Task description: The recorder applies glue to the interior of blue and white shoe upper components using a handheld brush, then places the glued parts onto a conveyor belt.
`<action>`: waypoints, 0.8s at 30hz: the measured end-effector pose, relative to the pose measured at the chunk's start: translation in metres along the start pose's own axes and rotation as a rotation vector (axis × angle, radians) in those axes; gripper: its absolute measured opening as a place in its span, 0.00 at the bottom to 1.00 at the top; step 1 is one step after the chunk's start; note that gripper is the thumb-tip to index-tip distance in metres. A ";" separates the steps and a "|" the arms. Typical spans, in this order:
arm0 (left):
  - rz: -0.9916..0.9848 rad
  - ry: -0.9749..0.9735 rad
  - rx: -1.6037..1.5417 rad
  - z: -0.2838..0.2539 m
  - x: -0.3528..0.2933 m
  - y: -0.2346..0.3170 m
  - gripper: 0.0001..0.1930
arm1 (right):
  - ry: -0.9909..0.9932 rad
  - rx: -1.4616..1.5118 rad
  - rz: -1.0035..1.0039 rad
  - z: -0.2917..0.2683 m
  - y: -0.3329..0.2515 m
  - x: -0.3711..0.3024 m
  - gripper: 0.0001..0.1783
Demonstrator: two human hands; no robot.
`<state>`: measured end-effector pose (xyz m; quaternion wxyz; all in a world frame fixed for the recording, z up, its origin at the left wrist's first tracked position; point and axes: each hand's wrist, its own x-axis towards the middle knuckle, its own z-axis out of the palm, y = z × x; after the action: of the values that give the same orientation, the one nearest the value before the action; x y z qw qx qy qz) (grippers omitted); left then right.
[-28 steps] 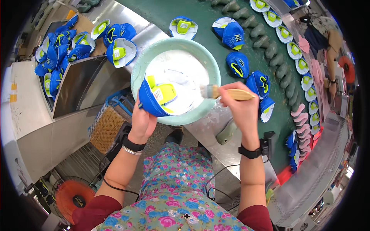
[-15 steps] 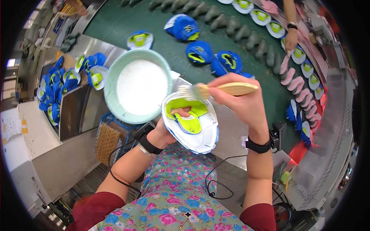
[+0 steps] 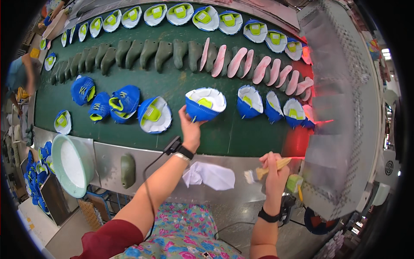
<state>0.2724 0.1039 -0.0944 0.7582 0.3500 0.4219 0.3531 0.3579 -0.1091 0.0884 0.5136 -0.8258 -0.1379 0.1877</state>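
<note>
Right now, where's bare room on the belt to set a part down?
Green belt: strip bordered by the left hand, the right-end uppers and the metal ledge. Another, smaller, lies between the left uppers and that ledge. Crowded: far half, with green lasts, pink insoles, far-row uppers.

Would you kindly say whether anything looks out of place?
One dark green foot-shaped form lies alone on the metal ledge near the mint bowl, which looks odd because similar forms line up on the green surface. A rumpled white cloth-like piece also lies loose there, left of the brush in the right hand.
</note>
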 end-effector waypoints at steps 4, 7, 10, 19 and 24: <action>-0.172 0.016 -0.043 0.019 0.024 -0.033 0.30 | -0.141 0.093 0.145 0.018 0.019 0.016 0.17; -0.098 0.011 0.437 -0.023 0.001 0.005 0.26 | -0.253 0.198 0.146 0.042 0.024 0.029 0.15; 0.415 0.526 1.260 -0.087 -0.002 0.066 0.29 | -0.458 0.200 0.141 0.095 -0.002 0.039 0.10; 0.211 0.330 0.775 -0.093 -0.001 0.087 0.22 | -0.692 0.328 0.579 0.315 0.004 0.079 0.16; 0.074 0.013 0.197 -0.134 -0.062 0.185 0.29 | -0.866 0.395 0.328 0.266 -0.095 0.036 0.19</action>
<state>0.0845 0.1770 0.0300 0.7037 0.4358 0.4464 0.3399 0.2666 0.1591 0.0609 0.5196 -0.5699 -0.1685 0.6138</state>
